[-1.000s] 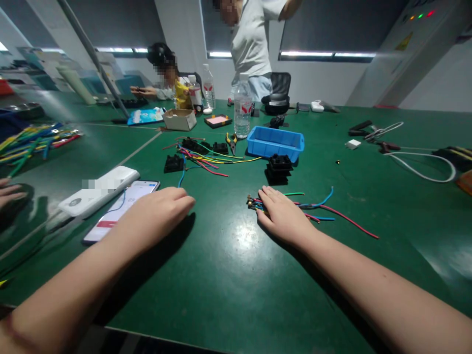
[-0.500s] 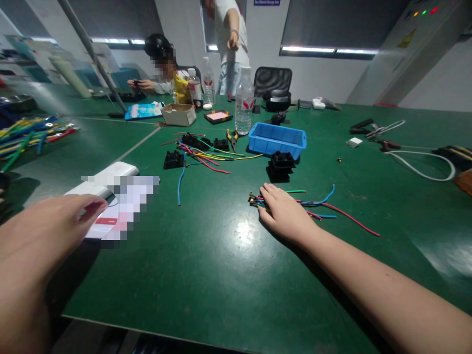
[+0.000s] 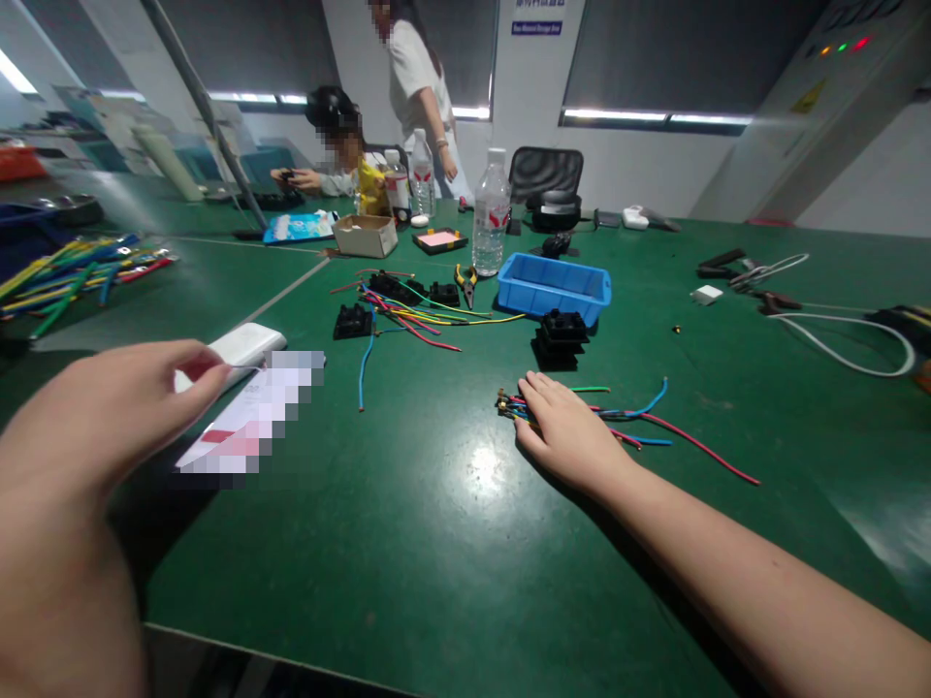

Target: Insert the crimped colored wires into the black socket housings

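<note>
My right hand (image 3: 568, 434) lies flat on the green table (image 3: 436, 543), fingers stretched over the terminal ends of a small bundle of coloured wires (image 3: 640, 422) that trails off to the right. My left hand (image 3: 120, 412) is raised close to the camera, fingers extended together with nothing seen in them, its tips just above a phone (image 3: 247, 431) lying beside a white power bank (image 3: 243, 344). A stack of black connector housings (image 3: 560, 335) sits just beyond my right hand.
Further back are a blue bin (image 3: 554, 285), a water bottle (image 3: 491, 213), pliers (image 3: 465, 283), loose wires with black connectors (image 3: 407, 308), and a cardboard box (image 3: 366, 236). A white cable (image 3: 848, 334) lies far right, coloured wires (image 3: 73, 271) far left. Two people are at the far end.
My left hand lifted off the table, drew back left toward the camera, and now hovers over the phone. My right hand stayed on the wires. The standing person moved left.
</note>
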Motion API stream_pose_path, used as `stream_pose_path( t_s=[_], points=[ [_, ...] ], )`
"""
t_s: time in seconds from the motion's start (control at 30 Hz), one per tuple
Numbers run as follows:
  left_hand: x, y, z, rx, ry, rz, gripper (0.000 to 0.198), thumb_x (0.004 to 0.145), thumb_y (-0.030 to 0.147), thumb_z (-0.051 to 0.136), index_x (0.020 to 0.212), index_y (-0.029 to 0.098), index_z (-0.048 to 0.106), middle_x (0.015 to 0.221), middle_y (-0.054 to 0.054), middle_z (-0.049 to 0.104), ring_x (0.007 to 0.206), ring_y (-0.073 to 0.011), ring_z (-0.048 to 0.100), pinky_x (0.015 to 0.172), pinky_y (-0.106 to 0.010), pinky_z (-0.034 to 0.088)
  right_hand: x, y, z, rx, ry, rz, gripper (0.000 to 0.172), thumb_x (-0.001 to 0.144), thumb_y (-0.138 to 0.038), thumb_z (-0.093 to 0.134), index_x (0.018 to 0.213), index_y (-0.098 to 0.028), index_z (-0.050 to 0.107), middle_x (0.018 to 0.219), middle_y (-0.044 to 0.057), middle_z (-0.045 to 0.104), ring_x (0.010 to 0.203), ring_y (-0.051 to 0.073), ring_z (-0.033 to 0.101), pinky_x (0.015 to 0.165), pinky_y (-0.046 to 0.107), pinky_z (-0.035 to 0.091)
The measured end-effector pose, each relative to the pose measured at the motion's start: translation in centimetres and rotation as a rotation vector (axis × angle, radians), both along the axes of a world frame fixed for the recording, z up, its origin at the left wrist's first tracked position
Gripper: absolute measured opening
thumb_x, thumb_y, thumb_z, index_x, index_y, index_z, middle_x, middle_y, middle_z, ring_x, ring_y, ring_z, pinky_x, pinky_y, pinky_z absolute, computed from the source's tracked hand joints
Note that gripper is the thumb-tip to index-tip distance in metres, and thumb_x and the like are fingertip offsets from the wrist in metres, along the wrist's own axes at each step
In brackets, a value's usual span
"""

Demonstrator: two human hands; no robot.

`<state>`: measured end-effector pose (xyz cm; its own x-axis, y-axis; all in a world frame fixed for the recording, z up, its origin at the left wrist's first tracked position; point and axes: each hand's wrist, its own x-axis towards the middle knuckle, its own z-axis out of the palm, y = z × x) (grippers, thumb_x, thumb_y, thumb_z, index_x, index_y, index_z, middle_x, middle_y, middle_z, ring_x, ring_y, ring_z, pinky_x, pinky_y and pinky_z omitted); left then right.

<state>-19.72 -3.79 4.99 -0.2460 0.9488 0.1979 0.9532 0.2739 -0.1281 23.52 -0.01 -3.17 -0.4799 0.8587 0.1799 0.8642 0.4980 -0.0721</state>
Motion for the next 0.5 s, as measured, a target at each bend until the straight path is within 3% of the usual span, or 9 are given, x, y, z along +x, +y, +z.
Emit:
stream_pose_path(
  t_s=[0.07, 0.13, 0.23, 0.3, 0.37, 0.5],
  points=[
    [3.7, 0.8, 1.9, -0.004, -0.047, -0.064, 0.041, 0.087, 0.046, 0.038, 0.096, 0.017, 0.065, 0.082, -0.001, 0.063, 0.069, -0.0142, 0.053, 0.061, -0.021, 0.029, 0.0, 0.0, 0.0, 0.001, -0.002, 0.001, 0.06, 0.091, -0.034, 0.041, 0.138, 0.002, 0.049, 0.145, 0.024, 0.045, 0.137, 0.031, 0.041, 0.117, 0.043, 0.03],
    [7.4, 1.9, 2.9, -0.013, -0.126, -0.271, 0.036, 0.088, 0.041, 0.037, 0.092, 0.016, 0.063, 0.082, -0.003, 0.062, 0.071, -0.0153, 0.052, 0.063, -0.023, 0.032, -0.1, 0.0, 0.1, 0.003, -0.005, 0.002, 0.059, 0.091, -0.033, 0.042, 0.138, 0.002, 0.049, 0.145, 0.024, 0.045, 0.137, 0.031, 0.041, 0.116, 0.043, 0.031],
    [11.4, 4.0, 2.5, -0.201, -0.194, -0.527, 0.034, 0.088, 0.046, 0.041, 0.091, 0.02, 0.063, 0.089, -0.001, 0.065, 0.081, -0.0154, 0.057, 0.072, -0.024, 0.039, -0.1, 0.0, 0.1, 0.006, -0.006, 0.003, 0.059, 0.091, -0.033, 0.042, 0.138, 0.002, 0.049, 0.145, 0.024, 0.045, 0.137, 0.032, 0.042, 0.116, 0.044, 0.032],
    [12.3, 5.6, 2.0, -0.36, -0.238, -0.623, 0.035, 0.083, 0.054, 0.05, 0.094, 0.024, 0.065, 0.095, 0.001, 0.068, 0.085, -0.0147, 0.06, 0.073, -0.021, 0.042, -0.1, 0.0, 0.1, 0.006, -0.006, 0.003, 0.059, 0.091, -0.033, 0.041, 0.138, 0.002, 0.049, 0.146, 0.024, 0.044, 0.137, 0.032, 0.041, 0.116, 0.044, 0.032],
    [11.9, 7.3, 1.7, -0.474, -0.249, -0.615, 0.039, 0.08, 0.055, 0.055, 0.105, 0.026, 0.065, 0.1, 0.001, 0.07, 0.085, -0.0154, 0.064, 0.069, -0.02, 0.045, 0.0, 0.0, 0.0, 0.003, -0.002, 0.002, 0.059, 0.092, -0.033, 0.041, 0.138, 0.001, 0.049, 0.146, 0.024, 0.044, 0.137, 0.032, 0.041, 0.116, 0.045, 0.032],
    [10.3, 10.7, 1.5, -0.526, -0.131, -0.42, 0.029, 0.086, 0.034, 0.058, 0.112, 0.023, 0.062, 0.101, -0.004, 0.07, 0.087, -0.0195, 0.066, 0.069, -0.025, 0.048, 0.0, 0.0, 0.1, -0.006, 0.014, 0.004, 0.059, 0.092, -0.034, 0.042, 0.139, 0.001, 0.049, 0.146, 0.023, 0.045, 0.137, 0.032, 0.041, 0.116, 0.044, 0.032]
  ],
)
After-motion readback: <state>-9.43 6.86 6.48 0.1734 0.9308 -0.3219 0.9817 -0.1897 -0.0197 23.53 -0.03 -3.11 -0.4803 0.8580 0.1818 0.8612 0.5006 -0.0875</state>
